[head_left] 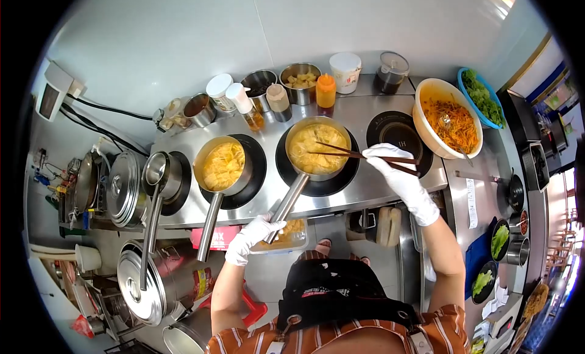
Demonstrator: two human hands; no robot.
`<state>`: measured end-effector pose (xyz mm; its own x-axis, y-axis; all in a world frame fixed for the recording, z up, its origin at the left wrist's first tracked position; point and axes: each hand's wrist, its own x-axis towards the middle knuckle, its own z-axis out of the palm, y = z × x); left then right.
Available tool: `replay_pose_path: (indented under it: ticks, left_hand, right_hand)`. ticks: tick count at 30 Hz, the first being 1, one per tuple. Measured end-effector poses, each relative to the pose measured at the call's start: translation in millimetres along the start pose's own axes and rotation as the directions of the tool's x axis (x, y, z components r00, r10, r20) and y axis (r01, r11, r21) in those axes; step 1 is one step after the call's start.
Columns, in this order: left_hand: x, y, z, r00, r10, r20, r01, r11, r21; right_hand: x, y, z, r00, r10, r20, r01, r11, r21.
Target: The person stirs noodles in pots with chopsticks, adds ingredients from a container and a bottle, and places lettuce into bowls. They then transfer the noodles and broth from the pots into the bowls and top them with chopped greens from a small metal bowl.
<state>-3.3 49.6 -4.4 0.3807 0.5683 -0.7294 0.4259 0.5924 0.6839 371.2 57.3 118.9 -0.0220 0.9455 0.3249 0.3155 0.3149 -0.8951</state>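
My left hand (251,235), in a white glove, is closed around the end of a saucepan's long metal handle (289,198). That saucepan (348,134) sits on a round black hob, with yellow food in broth (317,148) inside. Gloved in white too, my right hand (393,168) grips a pair of dark chopsticks (347,151), whose tips reach into the broth. To the left, a second saucepan (248,171) with similar yellow pieces rests on another black hob, its handle pointing toward me.
Bottles and tubs line the wall, including an orange squeeze bottle (326,92). A large bowl of shredded carrot (451,125) and a blue basket of greens (481,98) stand at right. A ladle (156,171) lies across a pot at left. Lidded pots (125,189) are beyond it.
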Motion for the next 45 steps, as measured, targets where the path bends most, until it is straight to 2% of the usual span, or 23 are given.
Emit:
replay_pose_path:
  ticks: [2, 4, 6, 10, 14, 16, 17, 18, 20, 21, 22, 26, 27, 28, 30, 32, 34, 38, 40, 42, 43, 44, 45]
  left_hand:
    - [-2, 1, 1, 1.000, 0.006, 0.012, -0.006, 1.000, -0.030]
    - [0, -1, 1, 1.000, 0.022, 0.009, -0.022, 1.000, -0.019]
    - [-1, 0, 1, 1.000, 0.021, 0.018, -0.021, 0.999, -0.039]
    - [-2, 1, 1, 0.999, 0.032, 0.013, -0.032, 0.999, -0.018]
    - [0, -1, -1, 0.998, 0.052, 0.035, -0.052, 0.998, -0.023]
    - [-2, 0, 0, 0.997, 0.071, 0.026, -0.071, 0.997, 0.004]
    - [-3, 2, 1, 0.996, 0.089, 0.017, -0.089, 0.996, 0.024]
    - [-3, 3, 2, 0.996, 0.087, 0.016, -0.088, 0.996, 0.018]
    - [-4, 4, 1, 0.999, 0.042, 0.010, -0.042, 0.999, 0.023]
    - [-4, 4, 1, 0.999, 0.040, 0.010, -0.041, 0.999, 0.026]
    - [-3, 4, 1, 0.998, 0.054, 0.015, -0.054, 0.998, 0.019]
    - [0, -2, 0, 0.997, 0.079, 0.003, -0.079, 0.996, 0.039]
    - [1, -4, 0, 0.998, 0.066, -0.007, -0.066, 0.997, 0.037]
    - [-1, -2, 1, 0.998, 0.064, -0.007, -0.064, 0.997, 0.042]
    - [-4, 3, 2, 0.997, 0.072, -0.014, -0.072, 0.997, 0.007]
    - [-2, 1, 1, 0.999, 0.054, -0.009, -0.053, 0.998, 0.044]
    - [-2, 1, 1, 1.000, 0.007, 0.026, -0.003, 0.990, -0.143]
    - [4, 14, -1, 0.993, -0.064, 0.102, 0.086, 0.967, -0.238]
    - [15, 17, 0, 0.989, -0.055, 0.136, 0.098, 0.939, -0.331]
    - [25, 22, 4, 0.987, -0.035, 0.158, 0.090, 0.931, -0.354]
    - [34, 20, 4, 0.975, -0.014, 0.224, 0.108, 0.903, -0.415]
    - [42, 17, 6, 0.957, 0.013, 0.288, 0.130, 0.872, -0.471]
    - [49, 12, 10, 0.963, -0.013, 0.270, 0.122, 0.912, -0.391]
  right_hand:
    - [0, -18, -16, 0.998, 0.058, -0.007, -0.058, 0.984, -0.166]
    - [0, -29, -37, 0.999, 0.038, -0.030, -0.044, 0.968, -0.247]
    - [9, -57, -39, 0.975, 0.190, -0.113, -0.210, 0.956, -0.204]
    - [38, -46, -11, 1.000, 0.025, -0.003, -0.025, 0.972, -0.235]
    - [43, -16, -1, 0.998, -0.005, -0.058, -0.006, 0.982, -0.191]
    - [33, -25, -15, 0.993, 0.063, -0.095, -0.090, 0.947, -0.308]
    - [29, -36, -20, 0.997, 0.027, -0.079, -0.052, 0.940, -0.336]
    - [27, -53, -26, 0.994, 0.091, -0.058, -0.105, 0.933, -0.345]
    - [28, -73, -22, 0.982, 0.123, -0.142, -0.158, 0.950, -0.271]
    - [35, -78, -21, 0.994, 0.086, -0.064, -0.101, 0.951, -0.291]
    - [37, -71, -11, 0.989, 0.113, -0.099, -0.132, 0.966, -0.221]
    - [53, -24, 34, 0.995, 0.092, 0.039, -0.095, 0.991, 0.097]
    - [54, -11, 42, 0.997, 0.041, 0.058, -0.049, 0.989, 0.143]
    - [58, -3, 46, 0.995, -0.029, 0.095, 0.021, 0.996, 0.086]
    - [60, 3, 46, 0.994, 0.087, 0.059, -0.092, 0.992, 0.090]
    - [63, 11, 27, 0.993, 0.091, 0.073, -0.093, 0.995, 0.023]
    - [60, 8, 8, 0.991, 0.133, 0.033, -0.128, 0.984, -0.124]
    - [56, -3, -24, 0.978, 0.209, -0.002, -0.203, 0.949, -0.240]
    - [54, -9, -29, 0.962, 0.273, -0.001, -0.265, 0.932, -0.248]
    - [52, -10, -28, 0.972, 0.233, -0.022, -0.233, 0.960, -0.154]
    - [51, -6, -26, 0.977, 0.214, -0.018, -0.215, 0.971, -0.106]
    - [51, -6, -21, 0.992, 0.124, 0.013, -0.121, 0.983, -0.139]
    - [46, 4, -18, 0.991, 0.134, 0.006, -0.134, 0.990, -0.046]
